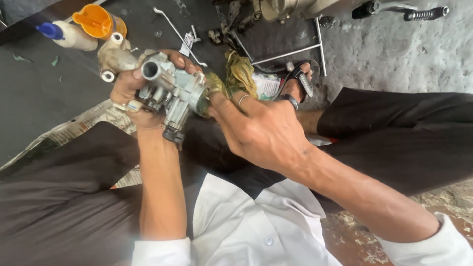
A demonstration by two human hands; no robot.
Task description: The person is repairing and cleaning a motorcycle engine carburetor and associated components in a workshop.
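Observation:
My left hand point(129, 93) grips a grey metal carburetor point(170, 91) from behind, holding it above my lap. A round open port on it points up and left. My right hand point(258, 130), with a ring on one finger, pinches a dirty yellowish rag point(239, 74) and presses it against the right side of the carburetor. Both forearms come out of white sleeves. I sit on the ground in dark trousers, with one foot in a sandal point(298, 81) ahead of me.
An orange funnel point(96, 20) and a white bottle with a blue cap point(66, 34) lie at the upper left. A T-handle wrench point(295, 49) lies ahead, beside motorcycle parts point(276, 10). Newspaper point(74, 128) covers the dark floor under my left leg.

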